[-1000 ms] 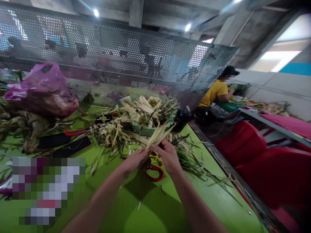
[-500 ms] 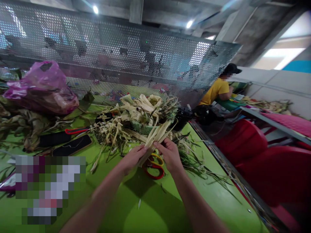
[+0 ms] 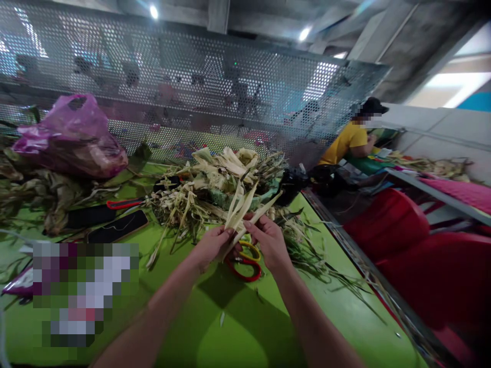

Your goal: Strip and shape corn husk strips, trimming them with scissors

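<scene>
Pale dried corn husk strips fan upward between my two hands. My left hand pinches the husks near their lower end, thumb on top. A strip angled up to the right is pinched between thumb and fingers of my right hand. Scissors with a red and a yellow handle loop lie on the green table just below the husks; their blades are hidden. Behind my hands rises a heap of dried husks, partly over a greenish container whose shape I cannot make out.
A purple plastic bag sits among dry leaves at the left. Near it lie a red-handled cutter and a dark phone-like slab. Green stalks spread rightward. Red chairs stand beyond the table edge; a person in yellow sits farther back.
The husk strips have spread apart, with one now separated toward my right hand. Both hands stay close together. The whole view has shifted slightly.
</scene>
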A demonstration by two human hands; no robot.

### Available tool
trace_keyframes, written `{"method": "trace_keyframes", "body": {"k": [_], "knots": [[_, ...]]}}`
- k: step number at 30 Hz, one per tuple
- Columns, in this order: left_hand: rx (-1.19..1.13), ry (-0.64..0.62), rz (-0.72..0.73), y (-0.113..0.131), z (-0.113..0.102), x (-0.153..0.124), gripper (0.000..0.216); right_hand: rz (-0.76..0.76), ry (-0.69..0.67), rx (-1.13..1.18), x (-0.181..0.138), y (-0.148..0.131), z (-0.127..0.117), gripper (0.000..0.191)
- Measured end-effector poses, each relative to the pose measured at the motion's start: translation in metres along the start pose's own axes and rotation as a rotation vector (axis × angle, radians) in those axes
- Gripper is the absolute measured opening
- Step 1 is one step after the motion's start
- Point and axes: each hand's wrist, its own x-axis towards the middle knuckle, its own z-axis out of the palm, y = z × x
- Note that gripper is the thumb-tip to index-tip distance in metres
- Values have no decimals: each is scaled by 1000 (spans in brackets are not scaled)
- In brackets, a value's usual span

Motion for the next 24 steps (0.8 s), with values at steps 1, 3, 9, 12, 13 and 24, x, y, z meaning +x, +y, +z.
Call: {"method": "trace_keyframes", "body": {"k": [1,3,9,12,13,24], "knots": [[-12,1,-1,0,0,1,18,2,-4,6,0,1,0,32],[-27,5,-1,-2,-1,2,16,7,-8,15,0,1,0,32],[-49,20,4,-3,-2,4,19,17,-31,9,-3,-1,1,31],[-56,25,13,0,0,2,17,23,-30,-10,-4,-2,2,32],[-55,25,18,1,1,2,17,26,-30,-12,-4,-2,2,33],[-8,23,80,-6,-3,6,36,20,-41,28,-2,1,2,32]]}}
